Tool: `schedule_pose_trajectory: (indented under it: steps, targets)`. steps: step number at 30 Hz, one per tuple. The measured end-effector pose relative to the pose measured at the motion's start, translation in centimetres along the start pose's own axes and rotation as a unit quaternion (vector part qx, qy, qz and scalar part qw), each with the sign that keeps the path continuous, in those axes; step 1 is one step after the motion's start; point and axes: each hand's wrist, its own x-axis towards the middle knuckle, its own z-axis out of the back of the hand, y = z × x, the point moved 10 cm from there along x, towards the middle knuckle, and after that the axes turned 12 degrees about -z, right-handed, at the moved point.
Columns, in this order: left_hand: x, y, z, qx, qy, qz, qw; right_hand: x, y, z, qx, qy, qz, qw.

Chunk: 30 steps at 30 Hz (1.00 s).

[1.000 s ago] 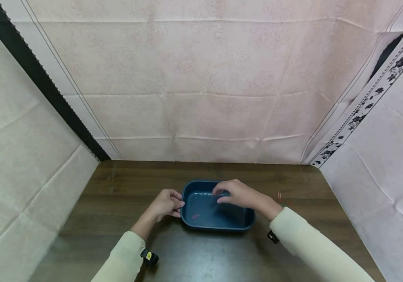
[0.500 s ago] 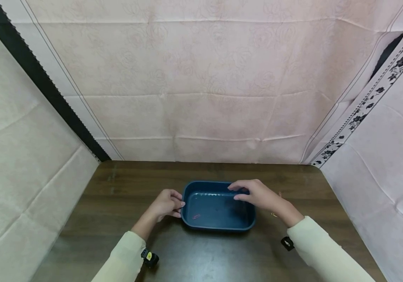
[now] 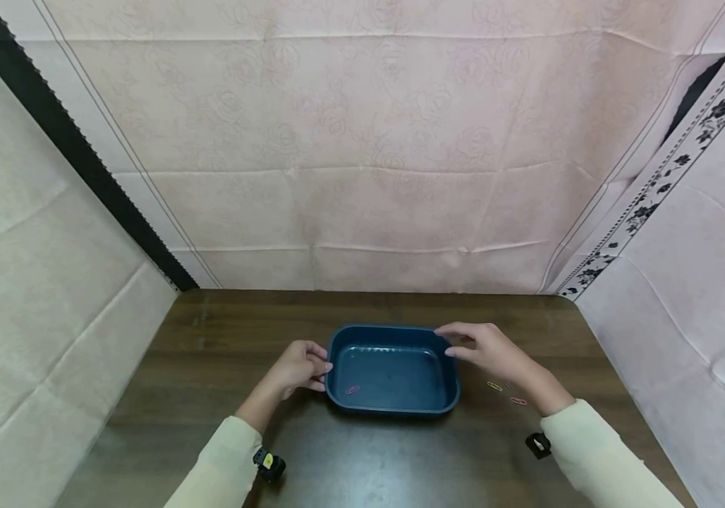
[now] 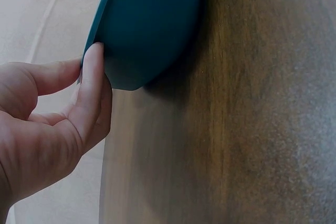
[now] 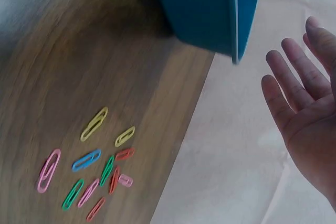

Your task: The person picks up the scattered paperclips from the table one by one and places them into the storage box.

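Note:
A blue plastic tray (image 3: 400, 381) sits on the wooden table, with one pink paper clip (image 3: 352, 389) on its floor at the near left. My left hand (image 3: 302, 365) pinches the tray's left rim between thumb and fingers, as the left wrist view shows close up. Near the tray's far right corner is my right hand (image 3: 492, 351), fingers loosely extended and holding nothing; in the right wrist view it stands apart from the rim. On the table right of the tray lie several coloured paper clips, among them a yellow paper clip (image 5: 94, 124) and a blue paper clip (image 5: 86, 160).
The brown wooden table (image 3: 210, 395) is enclosed by pale patterned cloth at the back (image 3: 369, 141) and on both sides. Green, red and pink paper clips lie close together beside the yellow and blue ones, below my right forearm.
My right hand has moved rightward from over the tray's interior to its right rim, uncovering some paper clips on the table. The left hand has stayed on the left rim.

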Motion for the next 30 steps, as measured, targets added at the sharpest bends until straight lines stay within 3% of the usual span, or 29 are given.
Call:
schedule_pose_trajectory:
  steps: [7,30]
  targets:
    - [0.0,0.0,0.0,0.002,0.002,0.001,1.0,-1.0,-1.9,1.7,-0.017,-0.03,-0.006,0.9994]
    - [-0.1,-0.1,0.0,0.006,0.001,0.005,1.0,-3.8,-10.1,4.7,-0.038,-0.088,-0.108,0.9896]
